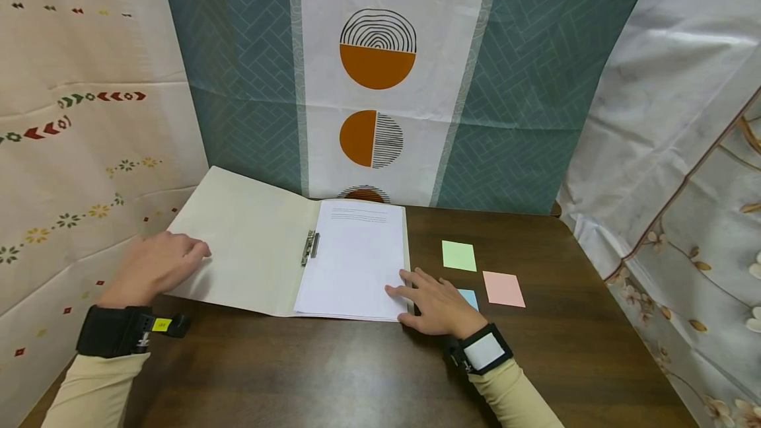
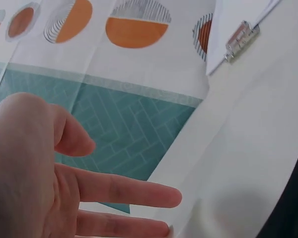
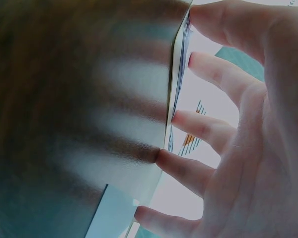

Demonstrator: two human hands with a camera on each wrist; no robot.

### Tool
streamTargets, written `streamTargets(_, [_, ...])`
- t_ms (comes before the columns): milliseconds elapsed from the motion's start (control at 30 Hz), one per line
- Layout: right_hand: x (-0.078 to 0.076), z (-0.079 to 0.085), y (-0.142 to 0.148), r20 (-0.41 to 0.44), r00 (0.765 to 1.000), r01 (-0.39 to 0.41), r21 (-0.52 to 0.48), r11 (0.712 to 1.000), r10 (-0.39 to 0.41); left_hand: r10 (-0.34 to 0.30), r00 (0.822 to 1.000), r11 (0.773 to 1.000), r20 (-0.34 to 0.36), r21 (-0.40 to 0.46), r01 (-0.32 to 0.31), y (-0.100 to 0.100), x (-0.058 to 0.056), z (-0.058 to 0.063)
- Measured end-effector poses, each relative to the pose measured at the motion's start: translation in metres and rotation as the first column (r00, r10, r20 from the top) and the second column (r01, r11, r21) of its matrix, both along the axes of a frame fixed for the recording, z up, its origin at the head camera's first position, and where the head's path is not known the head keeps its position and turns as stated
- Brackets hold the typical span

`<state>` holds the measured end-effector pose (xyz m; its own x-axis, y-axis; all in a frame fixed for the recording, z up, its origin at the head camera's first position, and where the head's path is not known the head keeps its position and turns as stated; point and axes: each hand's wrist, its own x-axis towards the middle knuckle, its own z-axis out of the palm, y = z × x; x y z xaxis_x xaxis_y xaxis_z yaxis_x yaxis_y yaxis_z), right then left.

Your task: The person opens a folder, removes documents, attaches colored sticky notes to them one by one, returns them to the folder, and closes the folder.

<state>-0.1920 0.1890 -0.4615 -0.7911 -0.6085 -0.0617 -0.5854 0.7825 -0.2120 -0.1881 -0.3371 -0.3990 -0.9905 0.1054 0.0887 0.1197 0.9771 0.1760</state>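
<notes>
A file folder (image 1: 252, 243) lies spread out on the table, its bare cover to the left. On its right half sits a stack of white paper (image 1: 359, 269), with lines of print near the top sheet's upper edge. A metal clip (image 1: 309, 248) stands along the fold. My left hand (image 1: 157, 266) is at the outer part of the left cover; in the left wrist view its fingers (image 2: 129, 191) extend over the cover, holding nothing. My right hand (image 1: 436, 302) is spread at the folder's right edge, fingertips (image 3: 176, 118) right at the edges of the sheets.
To the right lie a green sticky note (image 1: 458, 255), a pink sticky note (image 1: 503, 289) and a blue sticky note (image 1: 470, 298), the blue one partly hidden by my right hand. A patterned cloth (image 1: 380, 98) hangs behind the brown table (image 1: 333, 375).
</notes>
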Motion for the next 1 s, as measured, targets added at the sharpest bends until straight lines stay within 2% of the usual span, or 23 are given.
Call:
streamTargets(233, [-0.001,-0.001,0.0,-0.008,1.0,-0.004,0.004,1.0,0.004,0.008,0.989,0.999,0.145,0.037,-0.014,-0.009,-0.007,-0.014])
streamTargets(367, [0.0,0.0,0.0,-0.011,1.0,-0.002,0.005,1.0,0.003,0.004,0.968,0.998,0.251,0.055,-0.018,-0.011,-0.012,-0.023])
streamTargets(467, [0.0,0.0,0.0,-0.011,1.0,-0.003,0.002,1.0,0.003,0.0,0.955,0.998,0.295,0.064,-0.019,-0.01,-0.015,-0.028])
streamTargets(667, [0.0,0.0,0.0,-0.014,1.0,-0.006,0.0,1.0,0.006,-0.009,0.966,0.998,0.257,0.067,-0.008,-0.008,-0.015,-0.031])
streamTargets(1000, [0.0,0.0,0.0,0.0,1.0,0.005,0.006,1.0,-0.005,-0.027,0.992,0.999,0.127,0.022,0.024,0.008,-0.019,-0.035])
